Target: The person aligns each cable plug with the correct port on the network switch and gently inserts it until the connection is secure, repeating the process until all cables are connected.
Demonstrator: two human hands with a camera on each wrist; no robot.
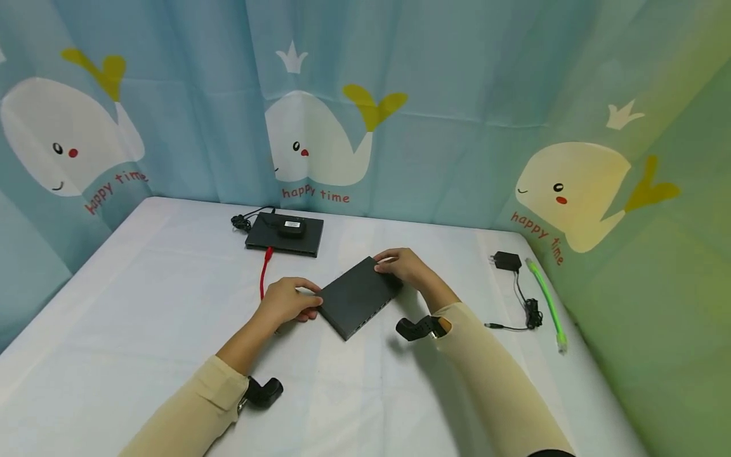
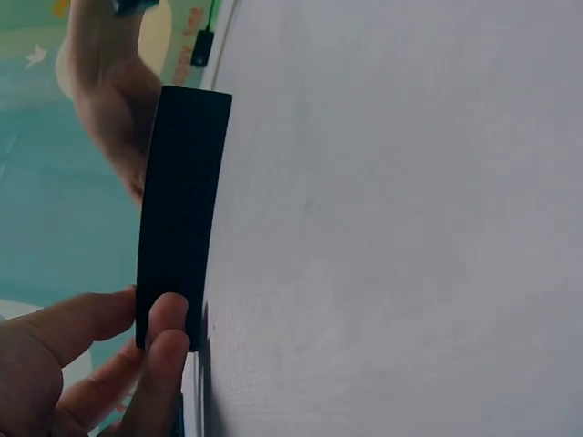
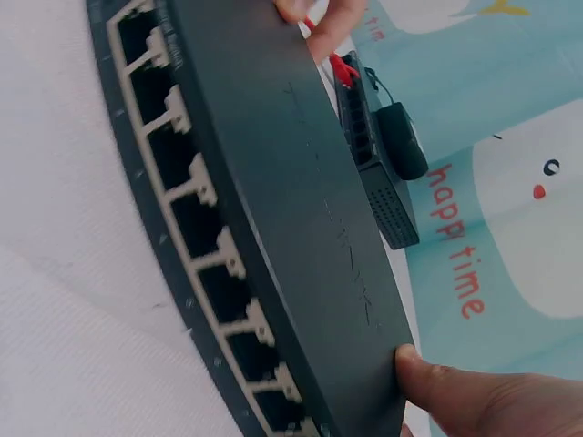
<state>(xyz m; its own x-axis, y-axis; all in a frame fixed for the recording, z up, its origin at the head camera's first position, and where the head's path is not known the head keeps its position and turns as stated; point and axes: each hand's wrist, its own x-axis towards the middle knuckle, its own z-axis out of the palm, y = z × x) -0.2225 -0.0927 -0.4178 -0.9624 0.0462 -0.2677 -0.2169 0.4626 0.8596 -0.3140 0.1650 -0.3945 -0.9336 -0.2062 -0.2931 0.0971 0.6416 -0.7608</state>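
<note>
From my remote seat: black port box (image 1: pixel 356 299) mid-way across the table (image 1: pixel 354 400), left hand (image 1: pixel 288 299) pinching its 9 o'clock end, right hand (image 1: pixel 401 264) its 2 o'clock end. Edge grips only; I judge one slipping thumb could drop it. Red cable (image 1: pixel 263 274), past 9 o'clock (close behind left hand), could snag if that hand sweeps outward.
</note>
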